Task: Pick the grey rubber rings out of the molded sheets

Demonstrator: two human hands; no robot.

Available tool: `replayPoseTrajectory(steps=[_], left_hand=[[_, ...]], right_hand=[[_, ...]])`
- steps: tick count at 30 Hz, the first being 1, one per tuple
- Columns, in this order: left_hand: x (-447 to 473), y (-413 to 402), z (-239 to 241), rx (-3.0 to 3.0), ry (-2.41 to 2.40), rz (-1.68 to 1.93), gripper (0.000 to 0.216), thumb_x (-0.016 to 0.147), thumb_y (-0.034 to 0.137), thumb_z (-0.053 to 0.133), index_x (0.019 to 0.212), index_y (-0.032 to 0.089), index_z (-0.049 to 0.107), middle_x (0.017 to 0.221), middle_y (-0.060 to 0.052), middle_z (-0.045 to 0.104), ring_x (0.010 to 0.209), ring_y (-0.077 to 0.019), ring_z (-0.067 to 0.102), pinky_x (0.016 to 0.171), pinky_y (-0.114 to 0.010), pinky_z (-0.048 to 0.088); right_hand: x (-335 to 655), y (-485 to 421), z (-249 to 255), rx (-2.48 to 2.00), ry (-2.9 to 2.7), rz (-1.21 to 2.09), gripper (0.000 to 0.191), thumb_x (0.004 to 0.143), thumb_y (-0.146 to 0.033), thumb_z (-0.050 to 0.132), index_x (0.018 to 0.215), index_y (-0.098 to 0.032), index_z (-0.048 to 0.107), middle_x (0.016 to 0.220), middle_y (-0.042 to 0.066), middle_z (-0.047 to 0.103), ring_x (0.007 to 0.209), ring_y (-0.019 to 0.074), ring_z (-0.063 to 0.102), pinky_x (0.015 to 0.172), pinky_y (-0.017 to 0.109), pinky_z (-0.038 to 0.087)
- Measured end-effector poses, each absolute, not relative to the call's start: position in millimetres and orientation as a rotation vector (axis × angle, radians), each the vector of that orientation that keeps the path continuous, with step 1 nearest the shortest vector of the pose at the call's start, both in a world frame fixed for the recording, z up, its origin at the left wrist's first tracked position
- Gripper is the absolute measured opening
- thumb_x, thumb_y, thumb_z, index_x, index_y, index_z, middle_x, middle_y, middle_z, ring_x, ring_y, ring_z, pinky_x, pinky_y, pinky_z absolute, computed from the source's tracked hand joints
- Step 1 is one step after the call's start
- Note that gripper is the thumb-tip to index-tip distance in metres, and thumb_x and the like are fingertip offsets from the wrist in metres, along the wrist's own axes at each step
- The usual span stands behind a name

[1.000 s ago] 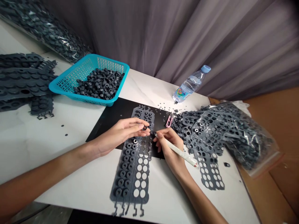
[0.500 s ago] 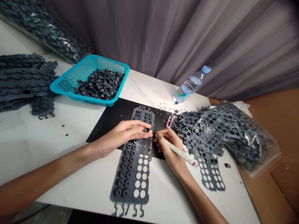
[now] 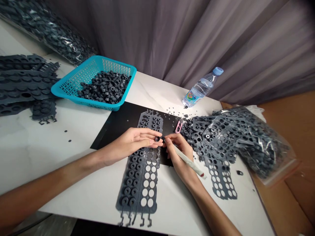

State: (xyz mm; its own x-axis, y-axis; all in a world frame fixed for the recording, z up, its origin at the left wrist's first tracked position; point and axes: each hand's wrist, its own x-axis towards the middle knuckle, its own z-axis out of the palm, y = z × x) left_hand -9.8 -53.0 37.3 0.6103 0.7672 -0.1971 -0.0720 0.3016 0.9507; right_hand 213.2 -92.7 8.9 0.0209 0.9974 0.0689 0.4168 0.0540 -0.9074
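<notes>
My left hand (image 3: 136, 141) pinches a small black rubber bushing (image 3: 157, 139) between thumb and fingers. My right hand (image 3: 180, 154) is closed around a slim tool with a whitish handle and a dark red end (image 3: 190, 162). The tool's tip meets the bushing or a dark bit beside it; which one, the fingers hide. Beneath both hands lies a long grey moulded rubber sheet (image 3: 137, 183). Its left rows carry bushings, while many places on its right side are open holes. A black mat (image 3: 105, 131) lies under the sheet's upper part.
A turquoise basket (image 3: 61, 91) holds many loose bushings. Pink-handled snips (image 3: 178, 126) lie right of the mat, near a water bottle (image 3: 199, 88). Punched sheets (image 3: 216, 137) and a clear bag (image 3: 265, 157) crowd the right; more moulded sheets (image 3: 22, 85) are stacked left.
The left hand has moved slightly right with the bushing, closing the gap to the right hand. The tool's tip is now at the bushing.
</notes>
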Motion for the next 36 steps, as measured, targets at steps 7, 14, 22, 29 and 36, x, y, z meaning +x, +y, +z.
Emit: replayPoseTrajectory(steps=[7,14,22,29,36], left_hand=[[-10,-53,37,1.118,0.727,0.625,0.041,0.094,0.033,0.077,0.132,0.019,0.070,0.126,-0.009,0.077,0.129,-0.0244,0.068,0.118,-0.038,0.048],[-15,-49,48,1.217,0.800,0.689,0.038,0.096,0.034,0.074,0.130,0.019,0.071,0.124,-0.009,0.078,0.124,-0.0254,0.071,0.114,-0.038,0.052],[-94,0,46,1.940,1.722,1.371,0.035,0.103,0.037,0.060,0.134,0.022,0.065,0.133,0.003,0.073,0.121,-0.0245,0.069,0.114,-0.047,0.050],[-93,4,38,2.188,1.648,1.392,0.028,0.103,0.032,0.059,0.129,0.022,0.067,0.146,0.003,0.062,0.148,-0.0270,0.046,0.130,-0.046,0.028],[-11,-41,18,2.521,1.044,0.729,0.031,0.104,0.040,0.060,0.129,0.022,0.060,0.127,-0.009,0.062,0.121,-0.0275,0.060,0.108,-0.046,0.050]], right_hand=[[213,-93,11,-1.487,-1.563,0.871,0.021,0.104,-0.041,0.060,0.098,-0.022,0.066,0.081,0.001,0.070,0.069,0.0159,0.063,0.061,0.027,0.045],[213,-93,10,-1.490,-1.609,0.862,0.022,0.105,-0.041,0.058,0.098,-0.021,0.066,0.081,0.000,0.070,0.068,0.0150,0.060,0.060,0.026,0.043],[216,-95,7,-1.519,-1.648,0.849,0.023,0.105,-0.043,0.057,0.100,-0.023,0.067,0.084,0.001,0.071,0.066,0.0157,0.058,0.059,0.027,0.040],[215,-94,9,-1.508,-1.635,0.848,0.024,0.105,-0.044,0.058,0.099,-0.022,0.066,0.082,0.001,0.071,0.065,0.0158,0.058,0.056,0.027,0.040],[216,-92,7,-1.482,-1.564,0.918,0.026,0.104,-0.046,0.059,0.100,-0.022,0.065,0.082,0.002,0.072,0.064,0.0157,0.061,0.055,0.026,0.042]])
